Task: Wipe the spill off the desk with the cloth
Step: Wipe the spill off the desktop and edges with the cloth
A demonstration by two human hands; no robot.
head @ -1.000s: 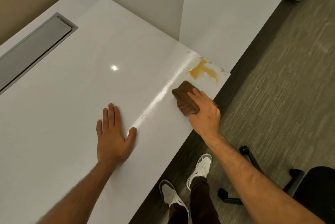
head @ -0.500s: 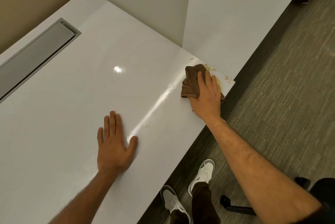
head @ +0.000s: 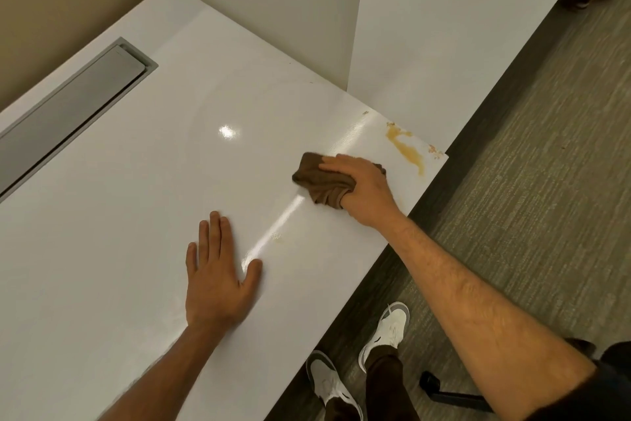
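An office, by every sign on show. A long white desk (head: 143,202) runs across the view, smooth and glossy, a ceiling light glinting off it. Let into its back edge is a grey cable hatch (head: 73,106), lid closed and flush with the top. At the far corner stands a white divider panel (head: 269,7) with a rounded top, and beyond it lies a second white desk (head: 444,28). Below the front edge is grey-green striped carpet (head: 532,161), and at the bottom right the black wheeled base of a chair (head: 444,390).
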